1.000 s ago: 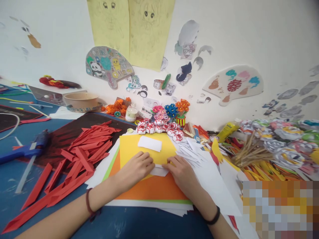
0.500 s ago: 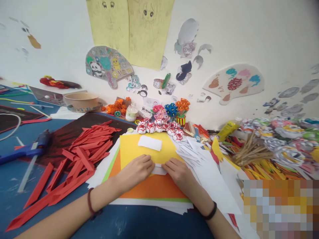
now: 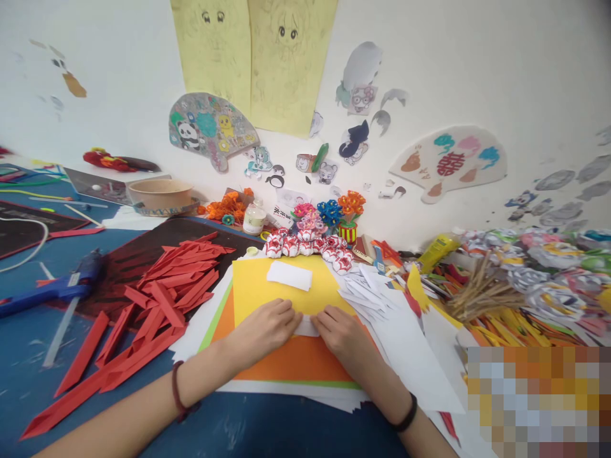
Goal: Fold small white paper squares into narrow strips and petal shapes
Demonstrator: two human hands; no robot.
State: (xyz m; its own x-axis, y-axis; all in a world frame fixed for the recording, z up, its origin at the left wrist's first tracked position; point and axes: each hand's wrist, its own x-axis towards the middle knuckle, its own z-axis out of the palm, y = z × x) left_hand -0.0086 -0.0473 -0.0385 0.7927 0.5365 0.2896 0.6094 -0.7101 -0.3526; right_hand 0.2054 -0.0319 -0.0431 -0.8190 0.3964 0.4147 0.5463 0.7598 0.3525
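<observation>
A small white paper piece [image 3: 306, 327] lies low on the yellow sheet [image 3: 249, 286], between my hands. My left hand [image 3: 273, 324] pinches its left end with the fingers pressed together. At its right end, the fingers of my right hand [image 3: 337, 327] are closed on the same piece. Another white paper rectangle [image 3: 289, 276] rests flat on the yellow sheet, above my hands. Beneath are an orange sheet [image 3: 296, 362] and green and white sheets, stacked on the blue table [image 3: 229, 426].
Folded red paper strips [image 3: 167, 299] and a blue glue gun [image 3: 71, 283] lie to the left. White paper strips [image 3: 370, 296], a bundle of thin sticks [image 3: 482, 289] and a yellow bottle [image 3: 436, 251] are at the right. Paper flowers [image 3: 308, 238] stand behind the sheets.
The white piece between my hands shows less of its surface, and my fingers have shifted slightly on it. The whole view has moved a little.
</observation>
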